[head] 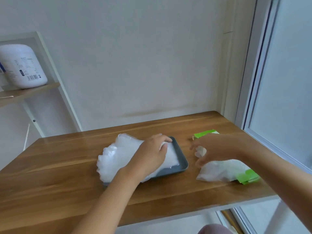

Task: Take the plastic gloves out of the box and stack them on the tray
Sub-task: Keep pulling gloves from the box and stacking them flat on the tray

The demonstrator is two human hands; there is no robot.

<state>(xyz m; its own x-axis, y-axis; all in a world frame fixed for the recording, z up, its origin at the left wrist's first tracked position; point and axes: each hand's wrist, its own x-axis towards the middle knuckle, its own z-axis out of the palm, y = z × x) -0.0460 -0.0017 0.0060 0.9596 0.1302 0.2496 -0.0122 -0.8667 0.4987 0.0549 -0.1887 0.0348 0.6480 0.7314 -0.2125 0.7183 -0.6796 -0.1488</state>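
White plastic shows first at far left, a jar [22, 66] standing on a wooden shelf [28, 92], well apart from the work. On the wooden desk [67, 174] the stack of plastic gloves [118, 154] lies on the grey tray [183, 159], and its crinkled left side hangs over the tray's left rim. The left hand [152, 152] lies on the stack with fingers laid fairly flat, pressing it down and gripping nothing. Just right of the tray the right hand [214, 149] hovers with fingers curled downward. A pale scrap shows at its fingertips, but blur hides whether they pinch a glove. Below it more loose gloves [219, 171] spill from the green box [206, 133], which sits near the desk's right edge. The film looks slippery, so I judge the overhanging stack could slide off the tray once the pressing hand lifts. A quick pull might also drag out several gloves together, or tug the light box toward the edge.
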